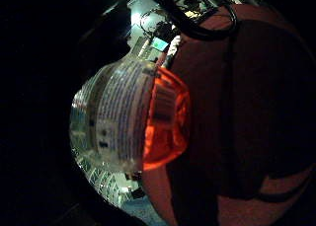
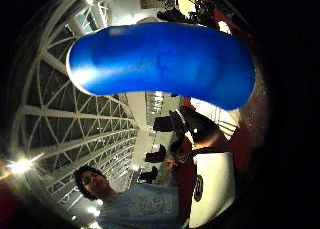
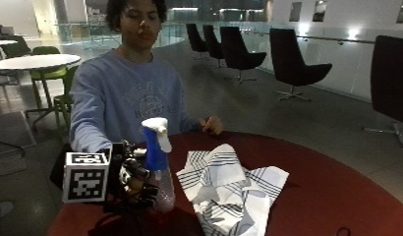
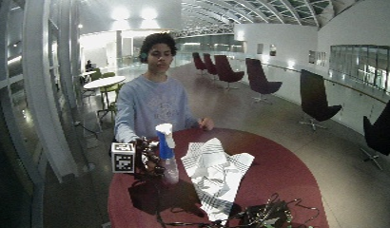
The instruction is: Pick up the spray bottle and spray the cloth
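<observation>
- on the red table [image 3: 332,196], near its left edge, the gloved right hand [image 3: 132,182] grips the spray bottle [image 3: 157,162] upright.
- cloth [image 3: 227,189] lies crumpled just right of it.
- pickup appears under way; spraying not yet done.

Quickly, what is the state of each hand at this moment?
Gloved right hand: fingers curled round the spray bottle, holding it upright beside the cloth.
Bare left hand: rests at the far table edge, holds nothing visible.
</observation>
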Motion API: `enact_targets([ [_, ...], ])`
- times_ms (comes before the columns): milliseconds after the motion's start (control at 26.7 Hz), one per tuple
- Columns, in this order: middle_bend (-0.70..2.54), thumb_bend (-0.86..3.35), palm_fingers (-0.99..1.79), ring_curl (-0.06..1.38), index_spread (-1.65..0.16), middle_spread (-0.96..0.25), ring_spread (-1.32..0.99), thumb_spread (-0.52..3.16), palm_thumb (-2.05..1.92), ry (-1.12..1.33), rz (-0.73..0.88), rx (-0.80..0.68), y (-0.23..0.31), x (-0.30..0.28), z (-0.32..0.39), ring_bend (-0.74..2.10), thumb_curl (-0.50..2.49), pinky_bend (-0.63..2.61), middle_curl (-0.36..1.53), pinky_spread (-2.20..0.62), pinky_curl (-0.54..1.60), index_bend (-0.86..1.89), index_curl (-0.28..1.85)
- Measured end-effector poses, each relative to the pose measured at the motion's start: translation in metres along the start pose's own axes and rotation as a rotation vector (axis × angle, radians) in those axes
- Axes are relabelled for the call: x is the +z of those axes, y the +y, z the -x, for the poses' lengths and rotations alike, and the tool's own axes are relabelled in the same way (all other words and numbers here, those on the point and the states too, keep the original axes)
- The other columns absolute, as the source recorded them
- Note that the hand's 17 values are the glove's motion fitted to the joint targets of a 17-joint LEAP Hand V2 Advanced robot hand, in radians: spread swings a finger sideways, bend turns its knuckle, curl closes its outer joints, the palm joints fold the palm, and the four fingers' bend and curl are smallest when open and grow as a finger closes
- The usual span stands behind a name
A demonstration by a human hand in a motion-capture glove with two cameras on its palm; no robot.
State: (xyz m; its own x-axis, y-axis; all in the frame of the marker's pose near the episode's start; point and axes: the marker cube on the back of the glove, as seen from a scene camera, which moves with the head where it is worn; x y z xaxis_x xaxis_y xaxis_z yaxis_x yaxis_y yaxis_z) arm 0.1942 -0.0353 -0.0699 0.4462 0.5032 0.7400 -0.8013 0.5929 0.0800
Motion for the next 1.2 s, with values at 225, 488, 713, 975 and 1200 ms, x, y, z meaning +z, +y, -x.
enact_targets([
  [225, 0.34, -0.02, 0.48, 0.33, -0.39, -0.02, 0.02, 0.96, 0.78, 0.006, 0.002, -0.010, -0.008, 0.008, -0.002, 0.37, 0.37, 0.38, 0.41, 0.20, 0.35, 0.07, 0.15],
  [488, 0.40, 0.00, 0.57, 0.34, -0.39, -0.04, 0.00, 0.94, 0.81, 0.017, -0.038, -0.026, -0.012, 0.015, -0.003, 0.43, 0.38, 0.30, 0.42, 0.23, 0.33, 0.11, 0.16],
  [713, 0.37, 0.03, 0.81, 0.33, -0.34, -0.07, -0.03, 0.93, 0.93, 0.057, -0.068, -0.055, -0.013, 0.016, -0.003, 0.42, 0.44, 0.25, 0.41, 0.24, 0.31, 0.21, 0.23],
  [975, 0.32, 0.00, 0.97, 0.35, -0.29, -0.08, -0.06, 0.84, 0.98, 0.089, 0.021, -0.110, -0.015, 0.014, 0.011, 0.47, 0.49, 0.26, 0.41, 0.23, 0.33, 0.14, 0.27],
  [1200, 0.30, -0.02, 1.02, 0.37, -0.27, -0.08, -0.06, 0.78, 0.99, 0.117, 0.268, -0.047, -0.011, 0.008, 0.044, 0.47, 0.52, 0.26, 0.42, 0.21, 0.34, 0.13, 0.29],
])
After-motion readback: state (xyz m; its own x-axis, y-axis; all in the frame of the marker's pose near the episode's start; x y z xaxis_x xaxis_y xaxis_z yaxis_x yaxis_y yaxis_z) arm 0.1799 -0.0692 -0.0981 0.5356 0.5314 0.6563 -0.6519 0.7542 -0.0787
